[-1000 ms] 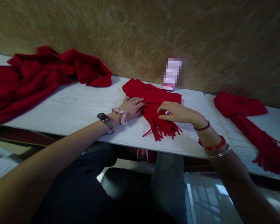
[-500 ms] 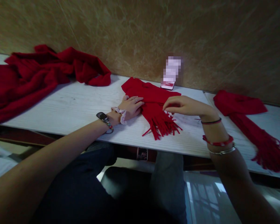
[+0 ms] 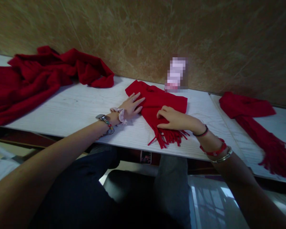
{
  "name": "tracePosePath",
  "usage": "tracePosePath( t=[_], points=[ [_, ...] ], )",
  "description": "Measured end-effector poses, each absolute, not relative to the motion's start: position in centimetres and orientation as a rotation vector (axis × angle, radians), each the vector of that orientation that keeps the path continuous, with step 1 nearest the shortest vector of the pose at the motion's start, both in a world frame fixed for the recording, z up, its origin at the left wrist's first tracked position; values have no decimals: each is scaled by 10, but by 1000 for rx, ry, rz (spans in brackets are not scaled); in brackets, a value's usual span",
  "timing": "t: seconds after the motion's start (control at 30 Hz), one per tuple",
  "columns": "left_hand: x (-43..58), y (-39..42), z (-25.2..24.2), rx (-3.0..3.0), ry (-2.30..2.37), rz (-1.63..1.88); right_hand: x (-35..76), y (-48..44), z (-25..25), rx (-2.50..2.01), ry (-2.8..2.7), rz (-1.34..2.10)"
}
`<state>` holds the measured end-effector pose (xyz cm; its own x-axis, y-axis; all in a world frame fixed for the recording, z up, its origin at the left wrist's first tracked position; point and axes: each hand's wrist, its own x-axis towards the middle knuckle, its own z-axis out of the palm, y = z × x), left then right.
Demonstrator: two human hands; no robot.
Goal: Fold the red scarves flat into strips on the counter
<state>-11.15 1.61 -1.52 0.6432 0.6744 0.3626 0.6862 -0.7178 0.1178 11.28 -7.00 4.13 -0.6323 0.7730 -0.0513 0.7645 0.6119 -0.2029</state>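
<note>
A folded red scarf (image 3: 160,97) lies in front of me, its fringed end pointing toward the table's near edge. My left hand (image 3: 131,106) rests at the scarf's left side with its fingers spread, the fingertips touching the cloth. Over the lower part of the scarf, just above the fringe, is my right hand (image 3: 170,118). Its fingers are bent but apart, with the fingertips on the cloth and nothing visible between them. The hand covers part of the scarf beneath it.
A long piece of red cloth (image 3: 54,68) lies crumpled at the left. Another fringed red scarf (image 3: 250,106) lies folded at the right. A phone (image 3: 176,74) with a blurred screen leans against the marbled wall. The white table (image 3: 69,111) has a seam at right.
My right hand has come down and toward me onto the scarf above its fringe. The fingers of my left hand have spread and shifted slightly left. The scarf's right fold lies flatter.
</note>
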Motion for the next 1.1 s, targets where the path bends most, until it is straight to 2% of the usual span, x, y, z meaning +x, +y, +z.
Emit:
tracePosePath(
  t=[0.07,0.13,0.37,0.43,0.63,0.73,0.87,1.1],
  points=[
    [-115,22,-18,-2879,-1067,-654,107,-76,36,-1502,-2643,168],
    [-117,25,-20,-2889,-1039,-720,101,-79,29,-1541,-2573,171],
    [-121,29,-23,-2925,-1011,-703,86,-64,18,-1246,-2175,761],
    [-122,25,-18,-2886,-1014,-662,89,-59,21,-1207,-2146,817],
    [-119,3,10,-2974,-535,-185,127,-41,33,-1443,-2234,138],
    [-114,0,16,-2929,-568,-114,149,-29,27,-1639,-2221,-102],
    [-102,3,15,-2825,-629,-117,166,-15,5,-1821,-2345,-115],
    [-95,4,7,-2888,-676,-11,185,7,-12,-1648,-2507,-122]
  ],
)
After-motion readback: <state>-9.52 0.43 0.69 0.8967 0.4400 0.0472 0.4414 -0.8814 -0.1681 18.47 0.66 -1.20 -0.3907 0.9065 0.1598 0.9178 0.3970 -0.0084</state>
